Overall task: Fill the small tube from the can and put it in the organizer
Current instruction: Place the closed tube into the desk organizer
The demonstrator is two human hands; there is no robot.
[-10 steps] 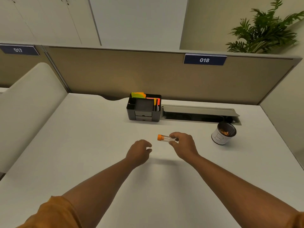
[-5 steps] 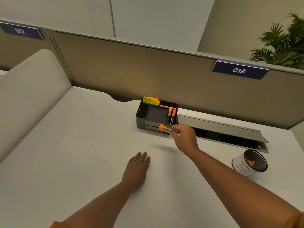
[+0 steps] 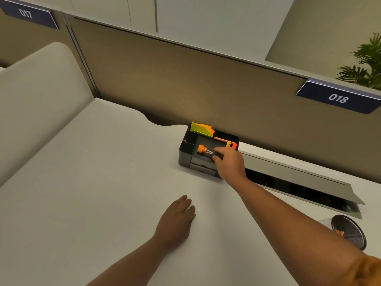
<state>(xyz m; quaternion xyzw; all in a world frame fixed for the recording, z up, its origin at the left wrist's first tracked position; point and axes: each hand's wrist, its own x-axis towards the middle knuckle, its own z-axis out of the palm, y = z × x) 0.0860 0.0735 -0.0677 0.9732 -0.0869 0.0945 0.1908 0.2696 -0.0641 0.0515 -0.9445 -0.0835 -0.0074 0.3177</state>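
Note:
A small clear tube with an orange cap (image 3: 203, 150) lies on its side over the large middle tray of the black desk organizer (image 3: 185, 150). My right hand (image 3: 228, 164) reaches over the organizer's front right and pinches the tube's clear end. Whether the tube rests on the tray floor I cannot tell. My left hand (image 3: 177, 220) lies flat on the white desk, palm down, holding nothing. The can (image 3: 349, 232) stands at the right edge behind my right forearm; its dark inside shows a few orange bits.
Yellow and orange sticky notes (image 3: 201, 129) and markers (image 3: 231, 143) fill the organizer's rear slots. An open cable trough with a raised lid (image 3: 299, 180) runs right of it. A brown partition stands behind, a cream divider (image 3: 35, 96) at left.
My right hand has carried the tube from in front of the organizer to over its middle tray. My left hand stays flat on the desk. The view has moved closer and tilted.

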